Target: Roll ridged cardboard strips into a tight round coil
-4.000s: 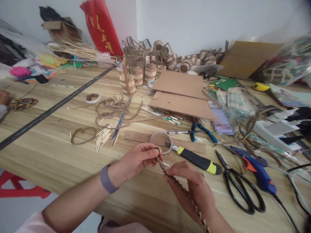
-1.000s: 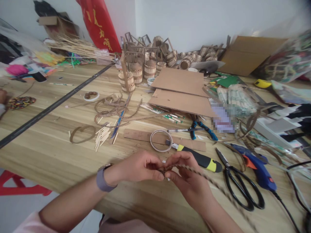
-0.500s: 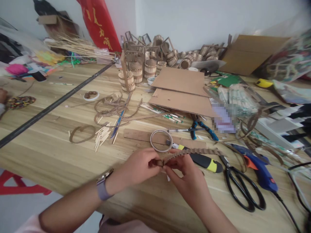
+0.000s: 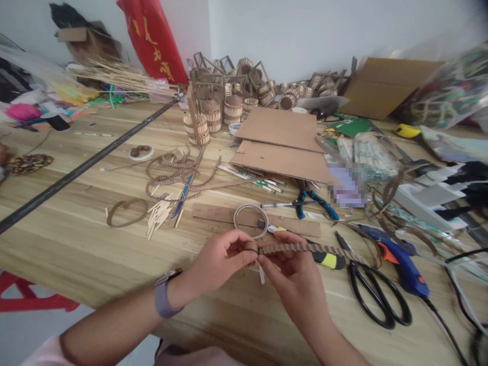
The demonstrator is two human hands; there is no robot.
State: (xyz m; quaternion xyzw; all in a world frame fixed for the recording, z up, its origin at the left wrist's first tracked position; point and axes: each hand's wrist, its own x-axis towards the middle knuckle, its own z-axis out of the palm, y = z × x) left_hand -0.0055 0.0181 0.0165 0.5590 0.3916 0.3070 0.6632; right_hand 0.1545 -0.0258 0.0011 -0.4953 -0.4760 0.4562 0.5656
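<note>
Pinching a narrow, ridged brown cardboard-like strip (image 4: 305,248) by its coiled end in the left hand (image 4: 221,259), just beside that in the right hand (image 4: 299,277), now holding it nearly level toward black-handled metal scissors (image 4: 375,293) (sloping downward a second ago).

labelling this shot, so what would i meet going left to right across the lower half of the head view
Red frame below the table edge → loop of brown strip → bundle of pale sticks → left hand → right hand, with the ribbed brown strip across it → black scissors. Overlapping items are left out.
</note>
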